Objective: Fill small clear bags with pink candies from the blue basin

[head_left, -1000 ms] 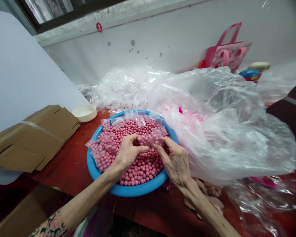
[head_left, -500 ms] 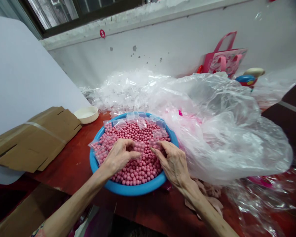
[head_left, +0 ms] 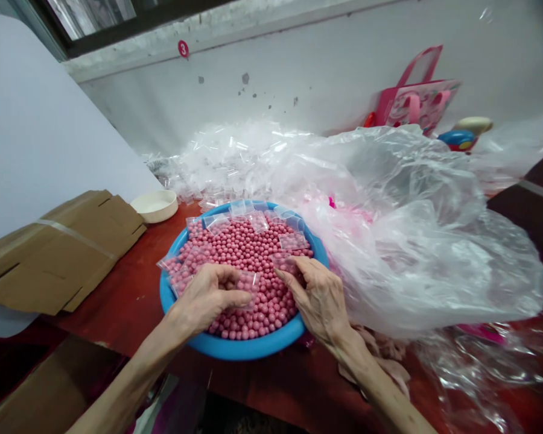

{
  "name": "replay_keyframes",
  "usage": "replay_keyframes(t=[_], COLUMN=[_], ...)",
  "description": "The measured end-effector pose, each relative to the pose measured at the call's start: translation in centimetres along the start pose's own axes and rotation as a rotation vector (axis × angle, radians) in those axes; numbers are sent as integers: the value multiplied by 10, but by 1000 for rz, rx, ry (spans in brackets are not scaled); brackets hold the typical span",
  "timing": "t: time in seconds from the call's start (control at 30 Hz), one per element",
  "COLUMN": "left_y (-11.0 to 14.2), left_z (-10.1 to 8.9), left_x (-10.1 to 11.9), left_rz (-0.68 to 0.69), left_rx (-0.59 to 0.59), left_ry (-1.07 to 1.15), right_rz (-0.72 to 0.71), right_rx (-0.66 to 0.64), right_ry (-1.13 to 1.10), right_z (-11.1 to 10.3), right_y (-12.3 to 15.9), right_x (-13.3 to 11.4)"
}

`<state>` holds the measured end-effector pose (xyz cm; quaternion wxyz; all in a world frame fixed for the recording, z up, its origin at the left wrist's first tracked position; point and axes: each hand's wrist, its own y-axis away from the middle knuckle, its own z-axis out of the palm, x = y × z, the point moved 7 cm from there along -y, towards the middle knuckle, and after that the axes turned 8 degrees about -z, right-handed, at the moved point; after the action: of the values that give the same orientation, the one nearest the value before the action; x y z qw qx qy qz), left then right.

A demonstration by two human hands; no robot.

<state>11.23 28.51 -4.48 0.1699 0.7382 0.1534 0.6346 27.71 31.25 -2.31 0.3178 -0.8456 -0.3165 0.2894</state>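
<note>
A blue basin (head_left: 248,348) full of pink beads (head_left: 248,253) sits on the red table. Several small clear zip bags, some holding beads, lie on the beads along the basin's left and far rim. My left hand (head_left: 206,296) is closed in a pinch on a small clear bag (head_left: 248,283) low over the beads. My right hand (head_left: 319,295) rests on the beads at the basin's right side, fingers curled and pinched among them; what they grip is hidden.
A big crumpled clear plastic sheet (head_left: 411,241) covers the table's right half. A heap of empty small bags (head_left: 226,157) lies behind the basin. Flattened cardboard (head_left: 58,253) and a white lid (head_left: 156,206) are at left; a pink bag (head_left: 414,96) stands by the wall.
Both hands have dropped from above the basin's middle toward its near side. The small bag held between both hands is now held by my left hand alone, low at the beads.
</note>
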Motion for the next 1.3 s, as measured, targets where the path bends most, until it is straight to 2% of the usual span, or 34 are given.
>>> replay_keyframes(t=[0.1, 0.17, 0.27, 0.33, 0.47, 0.53, 0.6, 0.73, 0.9, 1.1, 1.2, 1.3], left_y=[4, 8, 16, 20, 21, 23, 24, 30, 50, 58, 63, 65], left_z=[-3, -6, -20, -30, -44, -46, -44, -37, -27, -25, -25, -29], left_x=[1, 5, 16, 22, 19, 16, 11, 1, -1, -5, -5, -7], left_rz=[35, 108, 293, 389, 466, 528, 568, 623, 875, 977, 988, 940], left_rx=[18, 39, 188, 291, 426, 490, 509, 539, 721, 929, 1045, 1153], left_ry=[-13, 3, -14, -85, -145, -182, -197, -241, -571, -788, -871, -935], right_rz=[4, 19, 87, 162, 327, 396, 423, 370, 342, 326, 237, 45], right_rx=[-9, -8, 0, -40, -188, -167, -157, -183, -188, -288, -332, -402], right_ry=[-8, -29, -89, -153, -471, -626, -659, -598, -562, -563, -470, -200], right_z=[1, 1, 0, 1, 10, 10, 10, 14, 18, 25, 25, 24], right_y=[0, 0, 1, 1, 2, 1, 0, -5, -5, -4, -12, -23], right_x=[0, 2, 6, 10, 14, 14, 13, 10, 9, 4, 5, 1])
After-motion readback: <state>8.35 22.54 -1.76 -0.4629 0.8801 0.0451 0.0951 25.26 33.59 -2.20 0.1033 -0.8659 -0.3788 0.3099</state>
